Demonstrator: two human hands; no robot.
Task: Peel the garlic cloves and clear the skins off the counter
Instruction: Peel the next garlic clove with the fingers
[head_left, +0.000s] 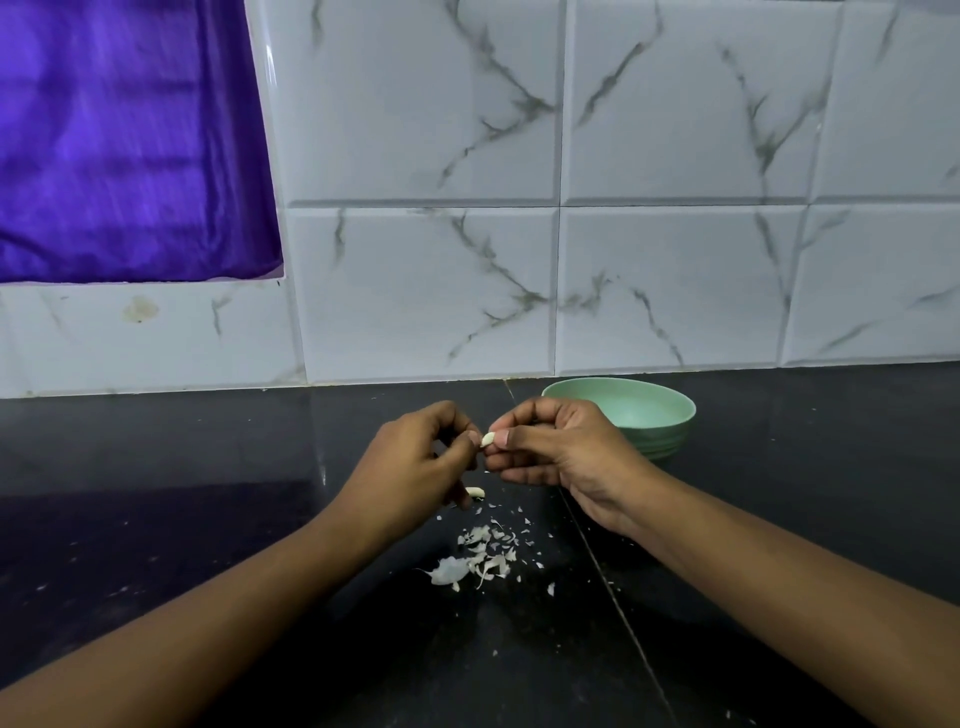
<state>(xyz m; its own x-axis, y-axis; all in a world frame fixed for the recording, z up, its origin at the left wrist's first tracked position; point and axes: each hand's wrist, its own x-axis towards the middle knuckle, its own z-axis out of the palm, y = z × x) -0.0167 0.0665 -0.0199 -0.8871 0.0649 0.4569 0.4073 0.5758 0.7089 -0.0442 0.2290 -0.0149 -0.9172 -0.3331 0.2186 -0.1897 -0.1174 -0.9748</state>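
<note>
A small pale garlic clove (488, 439) is pinched between the thumb and fingers of my right hand (561, 452), held above the black counter (208, 519). My left hand (415, 462) meets it from the left, its fingertips touching the clove's end. A second clove (475, 491) lies on the counter just under my left hand, partly hidden by the fingers. Several white flakes of garlic skin (480, 558) are scattered on the counter below both hands, with one bigger papery piece (449, 570) at the near left of the pile.
A pale green bowl (660, 431) stands on the counter behind my right hand, close to the marbled tile wall (519, 260). A purple curtain (130, 140) fills a recess at the upper left. A seam (613, 597) in the counter runs diagonally under my right forearm.
</note>
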